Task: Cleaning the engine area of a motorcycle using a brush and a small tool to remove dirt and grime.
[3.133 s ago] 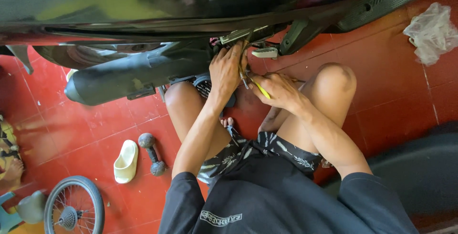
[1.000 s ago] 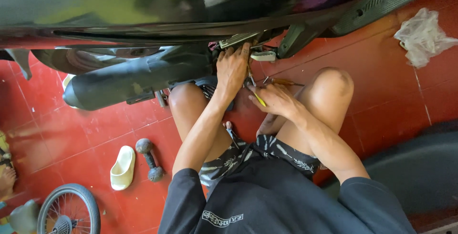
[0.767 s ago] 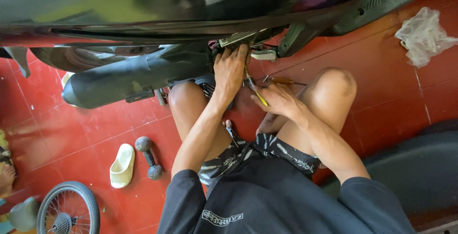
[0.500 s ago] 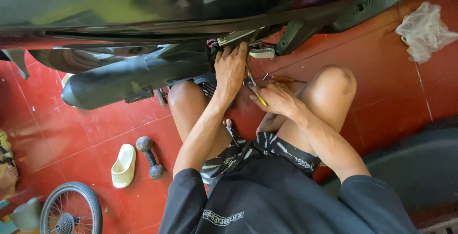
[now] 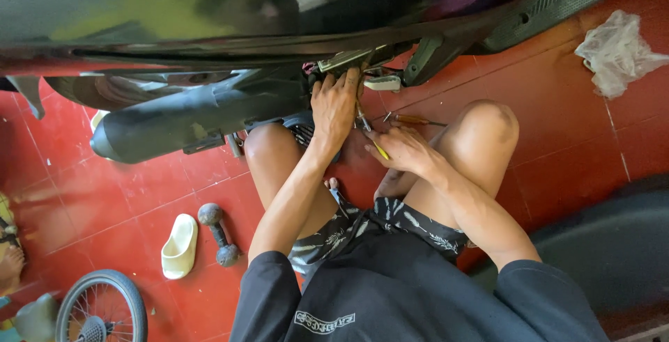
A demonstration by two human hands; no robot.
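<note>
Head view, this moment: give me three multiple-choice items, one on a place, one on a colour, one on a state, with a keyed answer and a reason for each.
1. Where does the dumbbell lie?
A. on the red floor beside the pale slipper
B. on the person's knee
C. on top of the exhaust pipe

2. What colour is the handle of the tool in the right hand?
A. blue
B. yellow
C. white

3. What is the left hand doing?
A. resting flat on the floor
B. holding the plastic bag
C. pressed up against the parts under the scooter

Answers: 1 A, it lies on the tiles next to the slipper. 2 B, a yellow handle shows between the fingers. 3 C, its fingers reach the metal parts by the exhaust pipe.
</note>
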